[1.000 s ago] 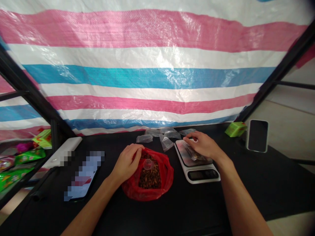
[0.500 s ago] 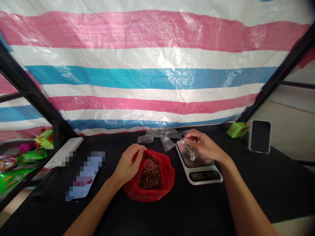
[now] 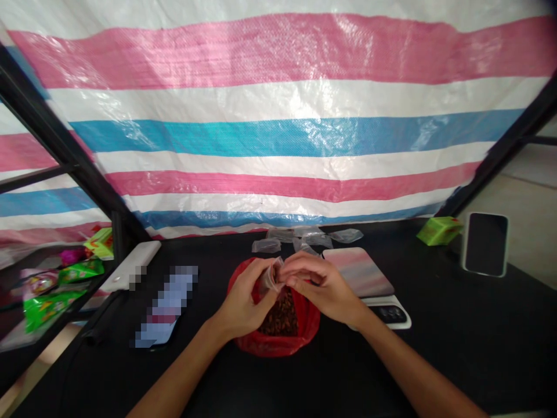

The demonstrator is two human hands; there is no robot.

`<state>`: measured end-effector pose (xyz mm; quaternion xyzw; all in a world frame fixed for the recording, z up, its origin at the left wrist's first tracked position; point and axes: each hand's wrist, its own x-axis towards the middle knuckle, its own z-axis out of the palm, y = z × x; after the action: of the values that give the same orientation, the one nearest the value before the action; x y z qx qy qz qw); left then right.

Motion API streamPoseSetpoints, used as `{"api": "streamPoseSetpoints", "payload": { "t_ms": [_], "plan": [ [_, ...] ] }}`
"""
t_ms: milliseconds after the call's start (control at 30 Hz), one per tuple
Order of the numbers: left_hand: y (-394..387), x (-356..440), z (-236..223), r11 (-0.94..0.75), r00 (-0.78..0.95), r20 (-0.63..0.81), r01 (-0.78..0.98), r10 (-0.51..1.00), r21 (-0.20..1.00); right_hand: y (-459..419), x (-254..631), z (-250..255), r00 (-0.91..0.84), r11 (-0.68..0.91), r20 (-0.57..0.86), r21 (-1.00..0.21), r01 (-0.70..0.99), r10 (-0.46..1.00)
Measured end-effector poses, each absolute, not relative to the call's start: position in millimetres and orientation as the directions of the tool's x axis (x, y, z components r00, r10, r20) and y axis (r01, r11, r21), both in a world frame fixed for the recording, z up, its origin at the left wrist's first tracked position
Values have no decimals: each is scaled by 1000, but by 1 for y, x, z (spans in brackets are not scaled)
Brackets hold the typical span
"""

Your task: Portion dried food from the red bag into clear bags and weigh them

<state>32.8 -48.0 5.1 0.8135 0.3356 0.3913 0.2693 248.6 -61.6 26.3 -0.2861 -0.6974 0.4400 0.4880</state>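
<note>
Left hand (image 3: pixel 243 299), right hand (image 3: pixel 319 287) meeting above red plastic bag (image 3: pixel 265 344), fingers (image 3: pixel 300 264) pinching small clear plastic packet (image 3: pixel 272 275) between them

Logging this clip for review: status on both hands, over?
Left hand and right hand pinching small clear plastic bag. Held above red plastic bag of brown pieces. Nothing in the way.

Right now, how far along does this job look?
Done: a few small clear bags lie behind the hands, contents hard to tell. In hand: the left hand and right hand hold a clear bag over the red plastic bag. Left: many brown pieces remain in it, beside the digital scale.
</note>
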Motion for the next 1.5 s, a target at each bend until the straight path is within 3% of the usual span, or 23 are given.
{"api": "streamPoseSetpoints", "payload": {
  "t_ms": [133,200,367,600,1033,1267,1500],
  "plan": [
    [-42,20,13,-764,590,488,452,643,461,-64,254,30,-341,529,446,-823,208,827],
    [-39,15,17,-766,611,463,505,642,397,-65,255,33,-394,571,438,-748,338,808],
    [-32,11,20,-720,603,394,605,694,340,-65,249,25,-548,622,322,-556,551,772],
    [-25,11,14,-716,643,315,636,698,289,-63,250,20,-532,608,304,-498,618,790],
    [-34,20,19,-745,691,294,557,661,367,-66,255,22,-574,640,289,-416,646,766],
    [-33,19,19,-728,688,255,592,680,346,-66,256,24,-572,644,299,-406,648,764],
    [-30,9,17,-717,615,388,479,686,507,-67,254,25,-592,657,297,-451,605,749]
  ]
}}
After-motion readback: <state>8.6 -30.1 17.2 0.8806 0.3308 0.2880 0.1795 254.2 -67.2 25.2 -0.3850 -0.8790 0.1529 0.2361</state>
